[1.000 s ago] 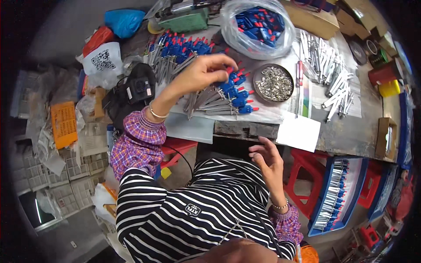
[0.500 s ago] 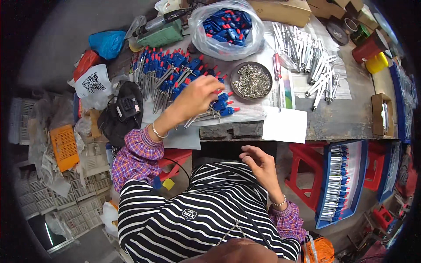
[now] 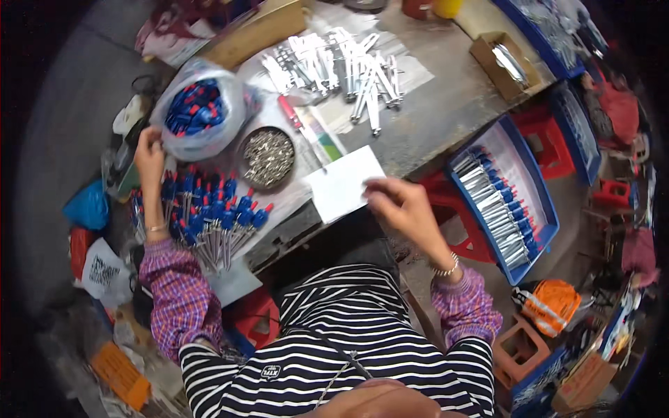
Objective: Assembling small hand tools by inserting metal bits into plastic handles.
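Note:
My left hand (image 3: 148,155) is stretched forward at the left side of a clear plastic bag (image 3: 235,132) filled with blue pieces with red tips. Its fingers are bent and look apart, with nothing visible in them; whether they touch the bag is unclear. Behind that forearm lies a bunch of metal rods with blue heads and red tips (image 3: 226,212). My right hand (image 3: 404,205) hovers by the right edge of a white sheet of paper (image 3: 341,184), slightly blurred. Thumb and fingers are apart there, holding nothing. A round bowl of small metal parts (image 3: 268,159) stands between bag and paper.
A red-handled screwdriver (image 3: 291,113) lies beyond the bowl. Silver metal strips (image 3: 369,80) are piled at the back, and a cardboard box (image 3: 505,66) sits at the right table corner. To my right, a blue tray (image 3: 547,230) of finished-looking rods rests on red stools (image 3: 543,143).
The view has swung to the right. My left hand has left the bunch of blue-headed rods and reached to the bag's side. My right hand has risen from my lap to near the white paper.

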### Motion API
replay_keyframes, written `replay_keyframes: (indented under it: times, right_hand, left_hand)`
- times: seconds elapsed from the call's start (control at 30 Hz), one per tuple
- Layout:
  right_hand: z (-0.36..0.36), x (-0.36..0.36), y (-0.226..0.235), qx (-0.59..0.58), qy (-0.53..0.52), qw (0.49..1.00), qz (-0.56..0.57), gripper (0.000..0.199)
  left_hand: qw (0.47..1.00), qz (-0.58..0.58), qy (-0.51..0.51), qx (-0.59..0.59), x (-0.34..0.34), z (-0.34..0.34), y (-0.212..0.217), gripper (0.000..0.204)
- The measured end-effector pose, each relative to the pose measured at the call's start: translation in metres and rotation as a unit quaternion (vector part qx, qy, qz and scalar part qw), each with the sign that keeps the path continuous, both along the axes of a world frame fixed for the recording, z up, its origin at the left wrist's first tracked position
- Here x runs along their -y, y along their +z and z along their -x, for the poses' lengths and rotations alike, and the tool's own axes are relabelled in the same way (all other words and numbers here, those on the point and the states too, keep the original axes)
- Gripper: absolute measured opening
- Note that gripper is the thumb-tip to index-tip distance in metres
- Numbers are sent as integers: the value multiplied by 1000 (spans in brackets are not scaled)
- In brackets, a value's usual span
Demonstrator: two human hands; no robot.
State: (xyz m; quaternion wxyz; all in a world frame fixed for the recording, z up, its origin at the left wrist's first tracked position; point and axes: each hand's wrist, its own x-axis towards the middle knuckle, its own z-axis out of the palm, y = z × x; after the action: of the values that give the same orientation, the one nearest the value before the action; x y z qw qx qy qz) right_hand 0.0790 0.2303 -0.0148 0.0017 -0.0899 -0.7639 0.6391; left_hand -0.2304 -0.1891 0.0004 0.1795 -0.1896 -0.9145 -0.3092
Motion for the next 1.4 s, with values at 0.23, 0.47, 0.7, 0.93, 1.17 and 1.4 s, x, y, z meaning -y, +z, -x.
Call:
replay_keyframes:
  times: [0.23, 0.47, 0.7, 0.93, 1.17, 1.4]
  right_hand:
    - [130, -116, -22, -81, -176, 946, -259, 45]
    - [200, -120, -46, -22, -160, 939, -304, 58]
    - [170, -125, -49, 29, -147, 987, -64, 42]
    - [117, -116, -28, -10, -215, 973, 86, 19]
    - [46, -60, 13, -94, -142, 971, 167, 26]
    - [-21, 35, 0, 38, 24, 917, 396, 44]
  left_hand:
    - [997, 15, -12, 68, -21, -36, 16, 32]
    - [993, 112, -22, 4, -32, -59, 30, 37]
    - [993, 115, -21, -7, -49, -71, 39, 34]
    - [995, 92, -15, 21, -52, -80, 47, 32]
    - [998, -9, -42, 38, -76, -129, 60, 26]
    - [877, -189, -242, 369, -158, -223, 53, 28]
